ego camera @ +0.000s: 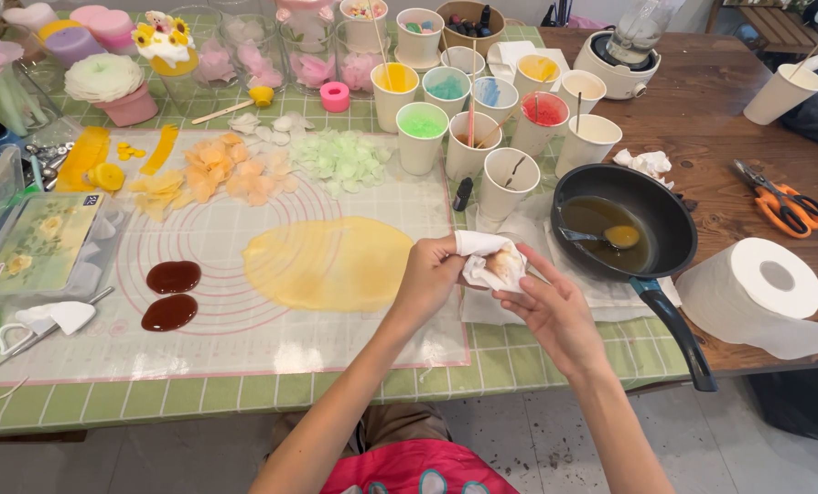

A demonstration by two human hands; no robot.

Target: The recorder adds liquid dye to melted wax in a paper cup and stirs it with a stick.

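Note:
Both my hands meet over the table's front right part. My left hand [430, 274] pinches a crumpled white paper towel [491, 260] with a brown stain on it. My right hand [546, 302] cups the same towel from below with its fingers spread. Just left of the hands a thin yellow sheet [327, 263] lies spread on the clear work mat [244, 338]. To the right stands a black frying pan [651, 197] with amber liquid and a spoon [610, 237] in it.
Two dark brown blobs [172, 293] lie on the mat's left. Orange, yellow and pale green petals [272, 169] sit farther back. Several paper cups of coloured liquid [482, 110] stand behind. A paper roll [761, 293] and orange scissors [780, 201] are at the right.

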